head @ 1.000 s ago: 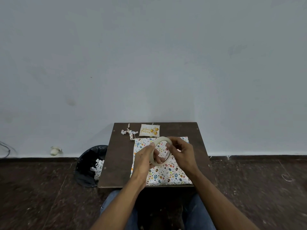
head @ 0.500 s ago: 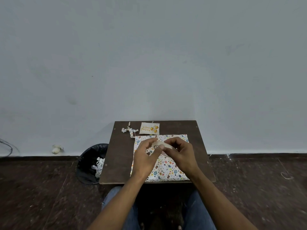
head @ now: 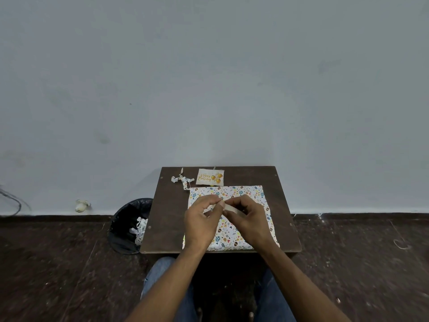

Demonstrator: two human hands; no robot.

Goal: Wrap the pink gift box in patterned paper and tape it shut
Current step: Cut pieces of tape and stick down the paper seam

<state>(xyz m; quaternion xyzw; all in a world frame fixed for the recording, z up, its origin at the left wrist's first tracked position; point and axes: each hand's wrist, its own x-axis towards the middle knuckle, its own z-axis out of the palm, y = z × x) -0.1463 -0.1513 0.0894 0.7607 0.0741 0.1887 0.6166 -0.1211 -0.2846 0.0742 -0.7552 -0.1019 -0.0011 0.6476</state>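
A package in white patterned paper (head: pixel 241 192) lies flat on the small dark table (head: pixel 169 214); no pink box shows. Both my hands hover over its middle. A cream roll of tape (head: pixel 232 208) sits in my right hand (head: pixel 249 223), mostly hidden by curled fingers. My left hand (head: pixel 202 223) pinches at the roll's near-left edge with thumb and forefinger, touching the right hand's fingertips. Whether a strip is peeled free cannot be made out.
A "Happy Birthday" card (head: pixel 210 176) and a crumpled paper scrap (head: pixel 182 180) lie at the table's far edge. A black bin (head: pixel 126 225) with paper scraps stands on the floor to the left. A grey wall rises right behind the table.
The tape roll, held upright as a visible ring a second ago, has been lowered and tilted flat between my hands. Both hands have closed in together over the package.
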